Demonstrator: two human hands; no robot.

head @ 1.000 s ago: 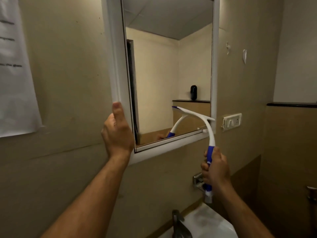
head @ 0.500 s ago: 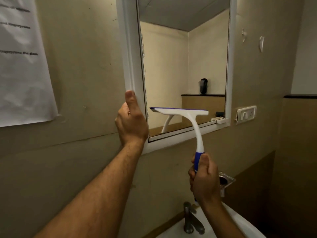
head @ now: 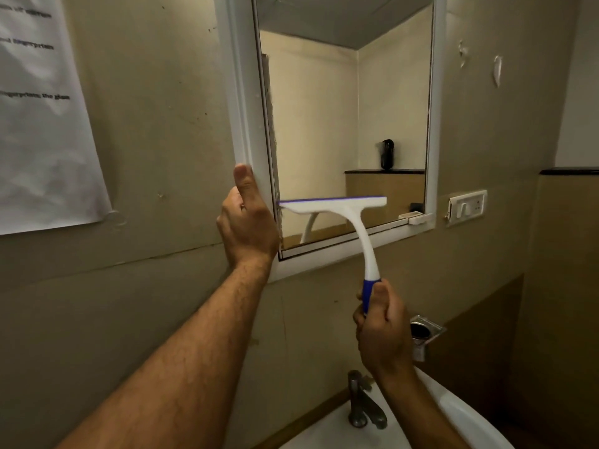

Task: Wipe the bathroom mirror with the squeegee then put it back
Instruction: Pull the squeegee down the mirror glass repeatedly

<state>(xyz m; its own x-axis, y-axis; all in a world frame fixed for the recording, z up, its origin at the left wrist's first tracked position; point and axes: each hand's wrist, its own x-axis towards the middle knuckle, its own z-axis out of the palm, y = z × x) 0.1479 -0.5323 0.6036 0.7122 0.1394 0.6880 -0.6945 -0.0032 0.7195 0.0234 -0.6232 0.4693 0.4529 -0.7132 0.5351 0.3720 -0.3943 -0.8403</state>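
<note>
A white paper notice (head: 42, 108) with blurred black print hangs on the beige wall (head: 155, 124) at the far left, its lower right corner curling a little. To its right the left hand (head: 248, 226) grips the lower part of the white mirror frame (head: 241, 102) on its left side, thumb pointing up along the outer edge and the fingers curled round towards the glass. The bathroom mirror (head: 324, 118) reflects a pale room corner, the ceiling and a dark bottle on a ledge. The squeegee (head: 340, 215) stands upright against the lower part of the glass: its blue-edged blade lies level, the left end just beside the left hand, and the white neck curves down past the bottom frame edge to the blue grip. The right hand (head: 382, 332) wraps that blue grip, fingers closed round it and thumb up along it. Below the hand are a metal tap (head: 363, 403) and the white washbasin (head: 460, 413). A steel holder (head: 424, 335) is fixed to the wall beside the right hand, and a white switch plate (head: 466, 207) sits just right of the frame's lower right corner.
</note>
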